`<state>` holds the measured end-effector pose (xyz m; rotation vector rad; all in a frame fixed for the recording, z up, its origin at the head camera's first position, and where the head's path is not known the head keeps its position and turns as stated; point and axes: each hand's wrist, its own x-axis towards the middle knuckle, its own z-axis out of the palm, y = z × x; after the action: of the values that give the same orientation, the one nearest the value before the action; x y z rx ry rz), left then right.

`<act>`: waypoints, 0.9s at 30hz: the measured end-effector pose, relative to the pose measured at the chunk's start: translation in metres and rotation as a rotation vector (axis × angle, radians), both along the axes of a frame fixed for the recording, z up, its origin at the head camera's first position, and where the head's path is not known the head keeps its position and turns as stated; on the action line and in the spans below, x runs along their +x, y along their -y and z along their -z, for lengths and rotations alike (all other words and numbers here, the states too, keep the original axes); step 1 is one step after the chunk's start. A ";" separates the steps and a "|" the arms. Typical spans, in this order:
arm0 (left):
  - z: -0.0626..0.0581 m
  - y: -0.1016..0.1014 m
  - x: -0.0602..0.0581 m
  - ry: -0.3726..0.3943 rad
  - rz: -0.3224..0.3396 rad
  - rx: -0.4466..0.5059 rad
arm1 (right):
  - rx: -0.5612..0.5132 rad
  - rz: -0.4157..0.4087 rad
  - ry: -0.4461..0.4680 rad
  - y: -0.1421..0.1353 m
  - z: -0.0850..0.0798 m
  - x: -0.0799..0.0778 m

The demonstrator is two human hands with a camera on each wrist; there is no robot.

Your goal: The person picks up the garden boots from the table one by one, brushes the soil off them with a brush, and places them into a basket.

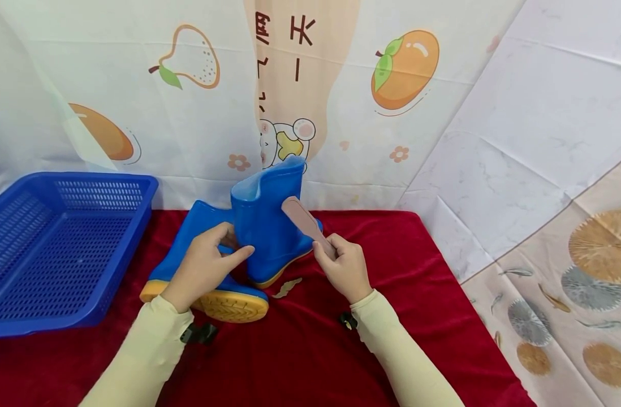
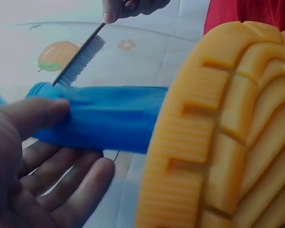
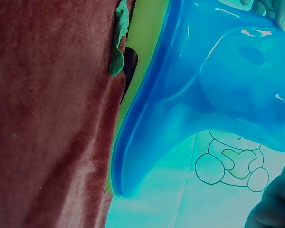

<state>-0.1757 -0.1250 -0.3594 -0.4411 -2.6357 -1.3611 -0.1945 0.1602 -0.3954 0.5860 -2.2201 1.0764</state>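
A blue rain boot (image 1: 270,226) with a yellow sole stands upright on the red cloth. My left hand (image 1: 206,263) holds the back of its shaft, the thumb on the near side and the fingers partly hidden behind. In my right hand (image 1: 343,265) is a brush (image 1: 302,217), gripped by its pinkish handle. The left wrist view shows its pale bristles (image 2: 85,59) against the upper shaft. Behind my left forearm, a second blue rain boot (image 1: 188,237) lies tipped over, its yellow tread (image 1: 231,306) facing me.
A blue plastic basket (image 1: 150,195) stands at the left. Beside the upright boot's sole lies a small crumpled tan strip (image 1: 287,288). Red cloth (image 1: 407,282) covers the table, and a fruit-printed curtain (image 1: 331,186) hangs directly behind it.
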 end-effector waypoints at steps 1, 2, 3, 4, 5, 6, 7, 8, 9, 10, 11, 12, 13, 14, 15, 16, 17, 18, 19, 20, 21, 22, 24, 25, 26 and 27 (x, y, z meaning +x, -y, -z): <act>0.000 0.000 0.000 -0.006 -0.022 0.003 | 0.000 -0.001 -0.002 0.000 0.000 0.000; 0.001 0.000 0.000 -0.012 -0.040 0.011 | 0.001 -0.002 -0.001 0.000 0.000 0.000; 0.002 0.000 0.000 -0.024 -0.056 0.018 | 0.003 -0.002 -0.001 -0.001 0.001 0.000; 0.003 0.000 -0.001 -0.033 -0.069 0.028 | 0.004 -0.002 -0.001 -0.001 0.001 0.000; 0.004 0.000 -0.001 -0.040 -0.080 0.040 | 0.006 -0.001 -0.001 -0.001 0.001 0.000; 0.005 0.000 -0.001 -0.050 -0.090 0.055 | 0.007 0.000 0.000 -0.002 0.001 0.000; 0.006 0.000 -0.001 -0.062 -0.102 0.067 | 0.008 0.000 0.002 -0.002 0.001 0.000; 0.007 0.000 -0.002 -0.079 -0.116 0.079 | 0.009 0.002 0.003 -0.002 0.002 0.000; 0.007 -0.001 -0.002 -0.099 -0.134 0.093 | 0.010 0.003 0.004 -0.002 0.001 0.000; 0.008 -0.001 -0.002 -0.116 -0.153 0.111 | 0.009 0.003 0.004 -0.002 0.001 -0.001; 0.008 -0.001 -0.002 -0.133 -0.174 0.131 | 0.008 0.004 0.005 -0.002 0.001 -0.001; 0.008 -0.001 -0.002 -0.150 -0.194 0.153 | 0.006 0.006 0.005 -0.002 0.001 -0.001; 0.008 -0.002 -0.002 -0.159 -0.215 0.182 | 0.005 0.007 0.006 -0.002 0.000 -0.001; 0.008 -0.002 -0.001 -0.166 -0.230 0.220 | 0.004 0.007 0.008 -0.002 0.000 -0.001; 0.007 -0.003 -0.001 -0.171 -0.244 0.261 | 0.003 0.006 0.012 -0.002 -0.001 -0.001; 0.007 -0.004 -0.001 -0.177 -0.254 0.309 | 0.003 0.005 0.017 -0.002 -0.001 -0.001; 0.007 -0.004 -0.001 -0.185 -0.257 0.359 | 0.004 0.004 0.022 -0.002 -0.001 -0.001; 0.007 -0.005 -0.001 -0.197 -0.258 0.409 | 0.006 0.002 0.027 -0.002 -0.001 0.000; 0.007 -0.006 -0.001 -0.215 -0.258 0.461 | 0.009 0.000 0.032 -0.002 -0.001 0.000; 0.007 -0.007 -0.001 -0.245 -0.260 0.504 | 0.011 -0.004 0.035 -0.002 -0.001 0.000; 0.007 -0.008 -0.002 -0.280 -0.262 0.543 | 0.014 -0.007 0.037 -0.002 -0.001 0.001; 0.007 -0.008 -0.002 -0.319 -0.265 0.579 | 0.017 -0.012 0.036 -0.002 -0.001 0.001; 0.005 -0.008 -0.003 -0.388 -0.280 0.634 | 0.025 -0.017 0.034 -0.002 -0.002 0.001; 0.003 -0.009 -0.003 -0.414 -0.287 0.656 | 0.030 -0.018 0.034 -0.002 -0.002 0.001; 0.002 -0.010 -0.002 -0.433 -0.294 0.665 | 0.033 -0.021 0.035 -0.002 -0.002 0.001; 0.001 -0.011 -0.002 -0.442 -0.294 0.674 | 0.037 -0.022 0.038 -0.002 -0.002 0.001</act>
<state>-0.1772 -0.1144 -0.3602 -0.2118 -1.6839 -1.6888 -0.1937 0.1624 -0.3934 0.6113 -2.2757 1.0681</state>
